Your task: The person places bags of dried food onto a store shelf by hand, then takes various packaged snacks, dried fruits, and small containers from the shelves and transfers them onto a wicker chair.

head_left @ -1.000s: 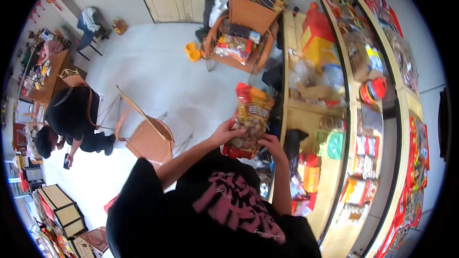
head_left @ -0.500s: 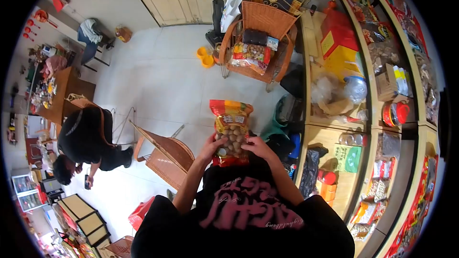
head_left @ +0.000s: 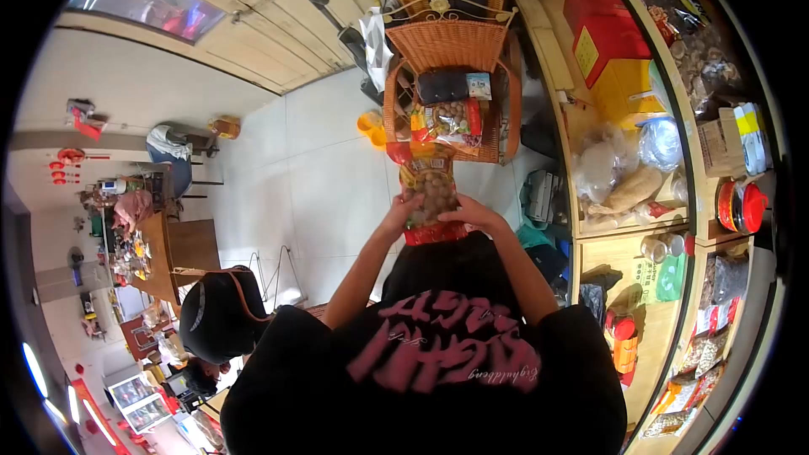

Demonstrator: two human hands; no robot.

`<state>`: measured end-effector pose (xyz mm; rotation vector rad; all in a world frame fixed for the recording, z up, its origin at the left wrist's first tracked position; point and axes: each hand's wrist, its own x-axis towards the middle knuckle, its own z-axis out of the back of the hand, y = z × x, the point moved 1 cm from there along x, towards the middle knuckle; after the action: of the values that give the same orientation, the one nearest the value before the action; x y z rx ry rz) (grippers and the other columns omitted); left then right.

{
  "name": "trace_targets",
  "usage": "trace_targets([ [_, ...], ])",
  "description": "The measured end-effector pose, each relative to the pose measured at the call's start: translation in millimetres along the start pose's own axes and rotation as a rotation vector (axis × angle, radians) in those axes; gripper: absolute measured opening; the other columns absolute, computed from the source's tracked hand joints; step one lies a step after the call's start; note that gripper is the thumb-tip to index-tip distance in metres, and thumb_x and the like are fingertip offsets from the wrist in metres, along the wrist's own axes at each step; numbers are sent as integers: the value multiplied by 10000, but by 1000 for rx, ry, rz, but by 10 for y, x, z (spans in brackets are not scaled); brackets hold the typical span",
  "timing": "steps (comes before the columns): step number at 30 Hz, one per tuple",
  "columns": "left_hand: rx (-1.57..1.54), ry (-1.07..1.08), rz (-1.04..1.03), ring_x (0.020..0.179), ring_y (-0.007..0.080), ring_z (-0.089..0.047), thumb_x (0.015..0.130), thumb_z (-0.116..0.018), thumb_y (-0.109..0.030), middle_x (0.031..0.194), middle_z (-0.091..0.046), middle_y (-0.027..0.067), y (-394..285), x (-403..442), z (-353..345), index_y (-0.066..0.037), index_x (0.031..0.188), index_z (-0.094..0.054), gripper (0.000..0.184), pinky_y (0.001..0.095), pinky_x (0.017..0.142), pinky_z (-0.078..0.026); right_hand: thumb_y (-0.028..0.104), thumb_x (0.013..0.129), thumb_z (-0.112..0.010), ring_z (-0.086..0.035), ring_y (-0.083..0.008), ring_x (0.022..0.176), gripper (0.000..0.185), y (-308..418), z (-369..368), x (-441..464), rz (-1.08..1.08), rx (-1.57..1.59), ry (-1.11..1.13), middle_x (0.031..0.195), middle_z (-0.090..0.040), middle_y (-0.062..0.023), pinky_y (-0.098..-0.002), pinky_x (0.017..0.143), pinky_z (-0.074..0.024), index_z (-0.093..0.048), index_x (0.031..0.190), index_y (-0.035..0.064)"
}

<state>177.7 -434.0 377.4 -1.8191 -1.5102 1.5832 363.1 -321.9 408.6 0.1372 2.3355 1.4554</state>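
A clear-fronted bag of dried longans [head_left: 434, 190], with red and yellow printing, is held upright in front of my body. My left hand [head_left: 399, 217] grips its lower left side, and my right hand [head_left: 474, 215] grips the lower right. Round brown fruits show through its window. Just beyond the bag's top stands a wicker armchair [head_left: 451, 46]. On its seat lie another red and yellow bag [head_left: 447, 122] of similar fruits, a dark folded item [head_left: 442, 84] and a small pale packet [head_left: 479, 86].
Wooden shelves [head_left: 628, 240] with packaged goods line the right side. Yellow containers [head_left: 371, 126] stand on the floor left of the armchair, near a vacuum cleaner [head_left: 352, 46]. At left, a person in black [head_left: 215, 316] bends near a wooden desk [head_left: 192, 244].
My view has tilted up and I am closer to the armchair. The bag has moved forward with both hands on it, its top now overlapping the chair's front edge in view.
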Motion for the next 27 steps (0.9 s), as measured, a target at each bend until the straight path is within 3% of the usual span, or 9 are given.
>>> trace_targets([
  [1, -38, -59, 26, 911, 149, -561, 856, -591, -190, 981, -580, 79, -248, 47, -83, 13, 1097, -501, 328, 312, 785, -478, 219, 731, -720, -509, -172, 1058, 623, -68, 84, 177, -10, 13, -10, 1150, -532, -96, -294, 901, -409, -426, 1230, -11],
  [3, -78, -110, 94, 991, 208, -575, 875, -559, -194, 1139, -555, 109, -214, 418, 204, -22, 1215, -432, 401, 337, 847, -483, 175, 681, -761, -491, -188, 1095, 717, -201, 255, 565, -21, -22, -127, 1198, -503, -111, -301, 947, -384, -380, 1258, -16],
  [7, -58, -69, 124, 1008, 218, -573, 879, -553, -194, 1152, -549, 114, -452, 1136, 395, -22, 1232, -420, 415, 353, 858, -484, 183, 651, -779, -537, -184, 1026, 666, -154, 607, 1178, -109, -104, -256, 1109, -569, -95, -301, 910, -406, -461, 1200, -16],
  [9, -131, -49, 214, 1016, 222, -569, 885, -545, -198, 1166, -541, 113, -523, 1506, 603, -26, 1258, -400, 436, 363, 866, -482, 184, 652, -775, -553, -185, 994, 618, -619, 888, 1646, -175, -126, -327, 1069, -591, -90, -302, 894, -414, -497, 1167, -16],
  [13, -227, -97, 337, 1020, 227, -567, 888, -541, -203, 1174, -536, 115, -827, 2349, 901, -30, 1278, -384, 455, 360, 869, -480, 256, 642, -775, -546, -223, 1027, 687, -167, 1233, 2322, -277, -251, -437, 1109, -580, -133, -315, 904, -408, -476, 1198, -17],
  [17, -221, -35, 278, 1043, 208, -541, 878, -537, -170, 1160, -533, 92, -1338, 3315, 1193, -34, 1279, -383, 451, 352, 872, -471, 289, 620, -777, -513, -310, 1098, 814, 18, 1742, 3189, -283, -421, -579, 1191, -525, -194, -348, 929, -391, -398, 1278, -3],
  [21, -109, -33, 177, 1058, 180, -519, 878, -532, -171, 1180, -519, 82, -1547, 4158, 1449, -40, 1288, -367, 461, 306, 915, -419, 295, 596, -765, -496, -340, 1116, 862, -74, 2285, 3948, -74, -455, -674, 1203, -509, -223, -363, 925, -400, -365, 1312, 29],
  [25, 208, -141, 125, 1056, 171, -517, 860, -536, -156, 1189, -514, 99, -1652, 4678, 1475, -10, 1255, -383, 448, 293, 880, -424, 197, 640, -739, -514, -320, 1090, 765, -303, 2589, 4347, -153, -568, -776, 1180, -520, -208, -366, 920, -401, -379, 1292, 24],
  [27, 225, -87, 64, 1016, 170, -528, 829, -573, -157, 1144, -541, 108, -1402, 4911, 1587, 24, 1232, -390, 479, 287, 839, -432, 168, 651, -710, -520, -349, 1067, 692, -188, 2684, 4384, -376, -671, -725, 1184, -508, -219, -386, 895, -420, -407, 1256, 23],
])
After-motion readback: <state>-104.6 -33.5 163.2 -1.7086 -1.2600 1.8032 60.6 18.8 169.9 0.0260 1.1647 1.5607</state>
